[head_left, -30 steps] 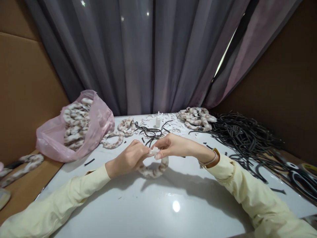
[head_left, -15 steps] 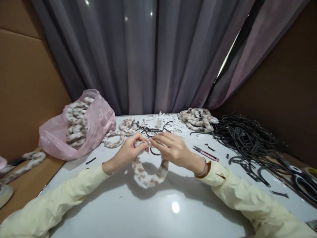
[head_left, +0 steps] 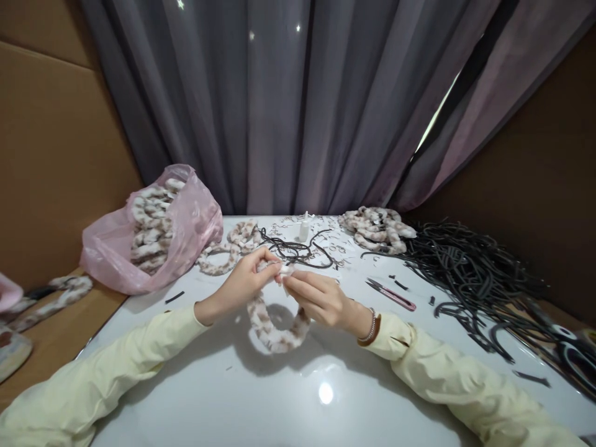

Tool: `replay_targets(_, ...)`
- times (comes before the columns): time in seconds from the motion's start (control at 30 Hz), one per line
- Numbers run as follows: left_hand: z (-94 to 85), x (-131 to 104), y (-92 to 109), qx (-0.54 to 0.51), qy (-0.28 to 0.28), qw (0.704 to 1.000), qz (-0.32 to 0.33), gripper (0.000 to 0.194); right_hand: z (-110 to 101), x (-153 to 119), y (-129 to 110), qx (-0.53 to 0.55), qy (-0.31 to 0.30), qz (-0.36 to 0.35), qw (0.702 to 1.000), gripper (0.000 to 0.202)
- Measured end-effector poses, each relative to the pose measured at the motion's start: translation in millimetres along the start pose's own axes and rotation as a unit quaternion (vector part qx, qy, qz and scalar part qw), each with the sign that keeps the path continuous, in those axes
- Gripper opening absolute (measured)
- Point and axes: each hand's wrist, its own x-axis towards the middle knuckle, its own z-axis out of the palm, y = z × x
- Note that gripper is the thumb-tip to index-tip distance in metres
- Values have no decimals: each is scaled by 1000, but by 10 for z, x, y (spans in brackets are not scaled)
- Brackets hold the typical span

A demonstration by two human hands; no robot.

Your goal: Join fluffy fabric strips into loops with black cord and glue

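Observation:
A fluffy white-and-brown ring (head_left: 279, 340) hangs between my two hands above the white table, its lower loop showing below them. My left hand (head_left: 249, 279) pinches the top of the ring between thumb and fingers. Just to its right, my right hand (head_left: 323, 298) has its fingers closed at the same spot, where the ends of the fur tube seem to meet. A small white bit shows between the fingertips, too small to make out. My fingers hide the rest of the join.
A pink plastic bag (head_left: 198, 217) of fluffy rings stands at the left. Behind my hands are a small white bottle (head_left: 304, 230) and black cords (head_left: 298, 249). Thread snips (head_left: 391, 294) lie right, near a fluffy pile (head_left: 377, 228) and a heap of black tubing (head_left: 465, 261).
My right hand has turned and lowered slightly, its fingers now bunched below the join instead of lying over it. A white bit now shows between the hands. The view has shifted slightly.

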Motion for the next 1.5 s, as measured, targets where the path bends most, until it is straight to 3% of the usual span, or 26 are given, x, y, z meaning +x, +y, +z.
replay_targets(0.17, 8, -28, 39, 24, -21, 999, 12, 9, 23, 12, -16, 17, 14, 43, 999, 12)
replay_targets(0.37, 39, -45, 43, 42, -38, 998, -19, 13, 56, 49, -67, 95, 7, 249, 964, 20)
replay_targets(0.47, 47, -49, 44, 46, -40, 998, -33, 14, 63, 58, -53, 142, 12, 317, 938, 20)
replay_targets(0.83, 41, -84, 2, 48, -97, 994, 10, 27, -2, 104, 23, 233, -2, 461, 856, 16)
replay_targets(1.13, 49, -96, -28, 57, -128, 990, 17, 27, -28, 101, 80, 308, -49, 535, 785, 14)
replay_targets(1.27, 46, -84, -67, 119, -128, 982, 66, 23, -41, 135, 108, 335, -89, 576, 740, 13)
replay_targets(1.4, 24, -73, -97, 147, -151, 962, 170, 14, -48, 146, 140, 345, -126, 590, 719, 17)
replay_targets(1.5, 25, -84, -122, 191, -159, 938, 243, 11, -35, 127, 148, 412, -135, 594, 678, 16)
